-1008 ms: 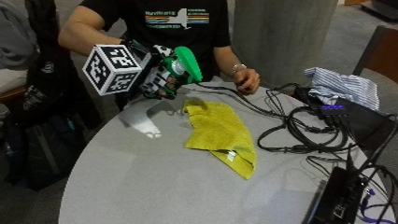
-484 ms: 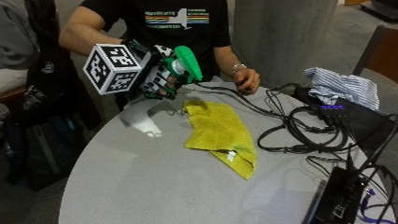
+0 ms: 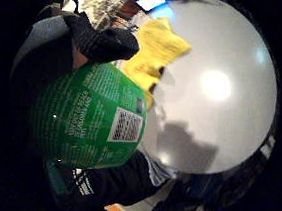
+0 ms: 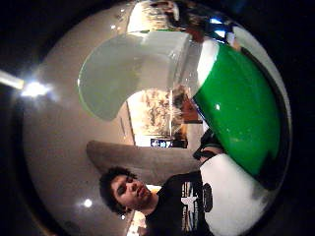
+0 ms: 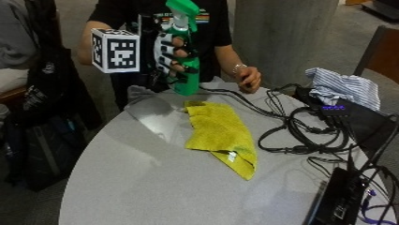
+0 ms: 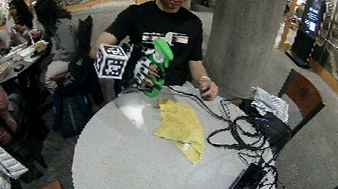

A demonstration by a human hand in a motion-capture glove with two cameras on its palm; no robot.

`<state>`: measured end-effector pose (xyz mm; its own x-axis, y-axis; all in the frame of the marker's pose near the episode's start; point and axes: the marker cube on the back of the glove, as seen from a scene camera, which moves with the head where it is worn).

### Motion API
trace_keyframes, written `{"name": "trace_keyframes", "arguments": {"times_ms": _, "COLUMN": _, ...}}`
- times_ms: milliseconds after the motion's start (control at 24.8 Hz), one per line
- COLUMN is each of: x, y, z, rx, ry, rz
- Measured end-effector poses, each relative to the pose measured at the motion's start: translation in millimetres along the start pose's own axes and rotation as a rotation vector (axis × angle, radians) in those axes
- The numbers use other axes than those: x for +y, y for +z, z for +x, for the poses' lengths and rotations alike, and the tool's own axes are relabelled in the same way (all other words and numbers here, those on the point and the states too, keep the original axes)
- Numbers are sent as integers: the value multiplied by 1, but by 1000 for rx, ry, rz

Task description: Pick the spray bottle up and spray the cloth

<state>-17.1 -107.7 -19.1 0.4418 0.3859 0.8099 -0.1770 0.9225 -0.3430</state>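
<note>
A green spray bottle (image 5: 185, 51) is held upright above the far left part of the round grey table (image 5: 156, 178). My gloved right hand (image 5: 171, 54) grips its body, fingers curled round it. Its green nozzle head (image 5: 182, 8) points toward the right. The yellow cloth (image 5: 221, 133) lies crumpled on the table, below and to the right of the bottle. The little finger side palm view shows the bottle's labelled body (image 3: 91, 126) close up with a gloved finger (image 3: 104, 44) over it and the cloth (image 3: 153, 56) beyond. The thumb side palm view shows the bottle's trigger (image 4: 133, 69) and green body (image 4: 238, 118).
The person's bare left hand (image 5: 249, 78) rests curled at the table's far edge. Black cables (image 5: 299, 131) loop across the right side beside a black box (image 5: 352, 122) and a striped cloth (image 5: 343, 86). A dark device (image 5: 340, 199) lies at the near right.
The hand has lifted the spray bottle higher and turned it more upright. The cloth lies where it was.
</note>
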Motion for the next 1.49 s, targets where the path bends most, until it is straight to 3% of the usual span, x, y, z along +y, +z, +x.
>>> {"name": "trace_keyframes", "arguments": {"times_ms": 161, "x": -15, "y": 31, "z": -18, "rx": -83, "ry": -207, "rz": 4}}
{"name": "trace_keyframes", "arguments": {"times_ms": 403, "x": -38, "y": 99, "z": -20, "rx": -125, "ry": -326, "rz": -35}}
{"name": "trace_keyframes", "arguments": {"times_ms": 847, "x": -64, "y": 180, "z": 28, "rx": -32, "ry": -269, "rz": -110}}
{"name": "trace_keyframes", "arguments": {"times_ms": 1290, "x": -66, "y": 190, "z": 42, "rx": 35, "ry": -233, "rz": -183}}
{"name": "trace_keyframes", "arguments": {"times_ms": 1492, "x": -45, "y": 166, "z": 47, "rx": 92, "ry": -247, "rz": -157}}
